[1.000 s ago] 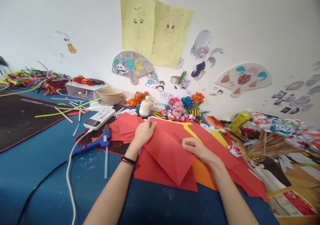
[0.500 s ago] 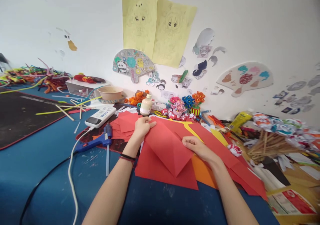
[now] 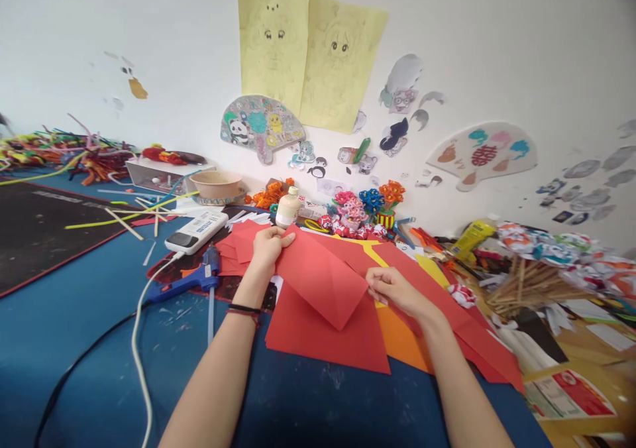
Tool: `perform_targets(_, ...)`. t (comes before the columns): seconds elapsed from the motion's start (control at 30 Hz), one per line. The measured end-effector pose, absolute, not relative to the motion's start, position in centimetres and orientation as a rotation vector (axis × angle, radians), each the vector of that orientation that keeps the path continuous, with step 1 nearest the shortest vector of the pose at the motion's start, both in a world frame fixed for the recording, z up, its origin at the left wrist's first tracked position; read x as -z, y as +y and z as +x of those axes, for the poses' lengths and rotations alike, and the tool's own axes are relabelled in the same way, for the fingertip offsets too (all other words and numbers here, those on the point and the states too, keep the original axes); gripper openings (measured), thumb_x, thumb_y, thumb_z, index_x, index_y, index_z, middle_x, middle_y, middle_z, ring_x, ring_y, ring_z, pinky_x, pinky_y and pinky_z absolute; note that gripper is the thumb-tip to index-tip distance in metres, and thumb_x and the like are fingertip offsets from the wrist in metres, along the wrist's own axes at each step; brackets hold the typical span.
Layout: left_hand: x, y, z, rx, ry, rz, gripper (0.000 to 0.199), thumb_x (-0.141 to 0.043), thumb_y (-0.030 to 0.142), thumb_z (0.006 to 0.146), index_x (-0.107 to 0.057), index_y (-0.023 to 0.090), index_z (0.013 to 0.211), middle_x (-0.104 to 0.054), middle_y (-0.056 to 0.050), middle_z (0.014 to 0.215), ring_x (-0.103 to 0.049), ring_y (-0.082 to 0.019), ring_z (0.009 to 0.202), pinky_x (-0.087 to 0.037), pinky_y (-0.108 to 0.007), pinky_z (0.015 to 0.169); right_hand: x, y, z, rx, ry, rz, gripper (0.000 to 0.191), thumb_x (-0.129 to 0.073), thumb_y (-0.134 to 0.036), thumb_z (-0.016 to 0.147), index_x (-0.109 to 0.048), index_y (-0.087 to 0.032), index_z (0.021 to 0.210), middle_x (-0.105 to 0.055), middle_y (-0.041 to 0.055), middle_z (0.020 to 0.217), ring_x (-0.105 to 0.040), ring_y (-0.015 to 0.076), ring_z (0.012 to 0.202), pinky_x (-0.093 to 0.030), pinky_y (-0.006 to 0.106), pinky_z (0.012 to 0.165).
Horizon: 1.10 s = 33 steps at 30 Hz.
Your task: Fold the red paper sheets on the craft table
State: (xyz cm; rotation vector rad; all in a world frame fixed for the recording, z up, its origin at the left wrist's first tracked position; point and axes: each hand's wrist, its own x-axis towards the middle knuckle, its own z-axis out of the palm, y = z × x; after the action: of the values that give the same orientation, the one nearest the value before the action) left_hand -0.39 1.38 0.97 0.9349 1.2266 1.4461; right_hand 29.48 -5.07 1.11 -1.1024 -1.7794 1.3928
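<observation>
A creased sheet of red paper is raised and tilted above the table, held between my two hands. My left hand pinches its upper left corner, thumb on top. At the right corner is my right hand, fingers curled in and fingertips at the paper's edge; part of that grip is hidden. Beneath lies a larger flat red sheet, overlapping an orange sheet. More red paper spreads to the right, and small red pieces lie left of my left hand.
A blue glue gun with a glue stick lies at left, beside a white power strip and its cable. Behind the paper stand a glue bottle, a bowl and craft flowers. Wooden sticks pile up at right.
The raised red sheet has shifted up and left, its lower corner lifting off the sheet below. My left hand moved slightly left; my right hand is now at the sheet's right corner.
</observation>
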Motion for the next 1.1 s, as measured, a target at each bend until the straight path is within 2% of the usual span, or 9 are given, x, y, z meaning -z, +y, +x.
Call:
perform_targets(0.3,-1.0,1.8,-1.5,-1.531,1.090,0.793,0.041,-0.086,0.038,0.046,-0.060,0.015,0.068,-0.063,0.000,0.060,-0.057,-0.014,0.055,-0.045,-0.025,0.056,-1.5,-5.0,30.6,-1.296,-1.665,-1.103,0.028,-0.061,-0.042,0.085,-0.053,-0.018,0.072,-0.050,-0.0028,0.060,-0.037,0.0079,0.045,-0.022,0.024,0.045)
perform_targets(0.4,-1.1,1.6,-1.3,-1.444,1.007,0.783,0.043,-0.087,0.038,0.046,-0.059,0.015,0.069,-0.063,0.000,0.059,-0.057,-0.014,0.054,-0.046,-0.026,0.056,-1.7,-5.0,30.2,-1.168,-1.593,-1.153,0.029,-0.062,-0.045,0.084,-0.057,-0.018,0.075,-0.052,-0.0015,0.064,-0.041,0.0091,0.050,-0.027,0.024,0.048)
perform_targets(0.5,-1.1,1.5,-1.0,-1.396,0.973,0.755,0.042,-0.087,0.036,0.047,-0.059,0.015,0.071,-0.065,-0.001,0.062,-0.060,-0.015,0.056,-0.048,-0.026,0.057,-1.6,-4.9,29.6,-1.109,-1.562,-1.135,0.032,-0.064,-0.049,0.083,-0.061,-0.017,0.084,-0.051,-0.0017,0.064,-0.042,0.0101,0.053,-0.032,0.025,0.052)
perform_targets(0.67,-0.7,1.6,-1.0,-1.321,0.925,0.701,0.043,-0.087,0.033,0.050,-0.061,0.015,0.079,-0.068,-0.003,0.072,-0.064,-0.017,0.061,-0.050,-0.028,0.060,-1.3,-4.9,29.3,-1.184,-1.555,-1.064,0.037,-0.067,-0.050,0.081,-0.061,-0.018,0.098,-0.049,-0.0032,0.062,-0.041,0.0104,0.053,-0.030,0.025,0.053)
perform_targets(0.87,-0.6,1.3,-0.6,-1.291,0.919,0.722,0.039,-0.085,0.034,0.054,-0.061,0.015,0.078,-0.068,-0.002,0.072,-0.063,-0.016,0.059,-0.049,-0.028,0.057,-1.3,-5.0,29.3,-1.210,-1.601,-1.032,0.041,-0.067,-0.056,0.079,-0.063,-0.017,0.094,-0.054,0.0002,0.067,-0.045,0.0121,0.056,-0.035,0.027,0.055)
perform_targets(0.97,-0.9,1.0,-0.3,-1.288,0.928,0.719,0.036,-0.084,0.031,0.055,-0.060,0.015,0.075,-0.066,0.000,0.066,-0.061,-0.014,0.055,-0.049,-0.027,0.056,-1.1,-4.8,29.6,-1.228,-1.586,-1.028,0.038,-0.072,-0.052,0.075,-0.064,-0.018,0.089,-0.056,0.0010,0.068,-0.049,0.0128,0.057,-0.038,0.027,0.055)
perform_targets(1.1,-0.9,1.0,0.0,-1.265,0.931,0.721,0.032,-0.083,0.029,0.058,-0.062,0.014,0.078,-0.068,-0.003,0.070,-0.063,-0.016,0.058,-0.050,-0.028,0.058,-0.7,-4.5,30.1,-1.242,-1.561,-1.035,0.035,-0.077,-0.047,0.071,-0.066,-0.018,0.086,-0.059,0.0020,0.070,-0.051,0.0129,0.058,-0.039,0.026,0.055)
